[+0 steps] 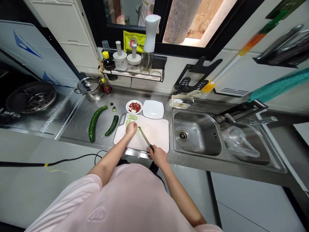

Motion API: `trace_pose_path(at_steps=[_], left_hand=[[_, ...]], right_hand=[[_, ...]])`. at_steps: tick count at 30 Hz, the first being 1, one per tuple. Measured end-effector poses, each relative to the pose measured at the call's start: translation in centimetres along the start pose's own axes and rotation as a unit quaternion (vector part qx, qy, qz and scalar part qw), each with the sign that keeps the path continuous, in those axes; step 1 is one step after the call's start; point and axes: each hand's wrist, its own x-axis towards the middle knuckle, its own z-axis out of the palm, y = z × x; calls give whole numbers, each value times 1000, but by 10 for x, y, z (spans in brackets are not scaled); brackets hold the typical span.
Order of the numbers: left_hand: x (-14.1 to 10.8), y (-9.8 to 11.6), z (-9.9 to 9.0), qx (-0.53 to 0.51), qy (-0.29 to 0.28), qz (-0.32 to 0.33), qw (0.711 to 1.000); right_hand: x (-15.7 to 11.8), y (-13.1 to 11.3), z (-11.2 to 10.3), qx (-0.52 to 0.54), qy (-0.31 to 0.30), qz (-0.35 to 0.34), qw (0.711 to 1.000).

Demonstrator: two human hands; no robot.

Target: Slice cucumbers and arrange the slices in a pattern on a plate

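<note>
The right hand grips a knife by its black handle, the narrow metal blade slanting over a smooth white cutting board. The left hand curls near the tip; what its grip holds cannot be told. Thin, round cucumber slices lie beyond it; a bumpy green cucumber rests on the steel table.

Steel surface carried lidded pot, small bottle, long cucumber, shorter cucumber, dark-skinned scraps, white cutting board; round plate and squarish plate sat behind board, utensil holder stood right of them
</note>
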Motion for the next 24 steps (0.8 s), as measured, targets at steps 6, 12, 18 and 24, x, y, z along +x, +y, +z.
trace_pose_path(at_steps=[6, 12, 18, 24], left_hand=[[-1, 2, -2, 3, -4, -7, 1000], [0, 3, -2, 4, -2, -9, 1000], [1, 1, -1, 0, -2, -6, 1000], [0, 3, -4, 1, -15, -16, 1000]], right_hand=[[0, -3, -3, -7, 1, 2, 1000], [2, -6, -4, -19, -6, 10, 1000], [5, -10, 0, -30, -3, 2, 1000], [5, -14, 0, -30, -10, -3, 1000]])
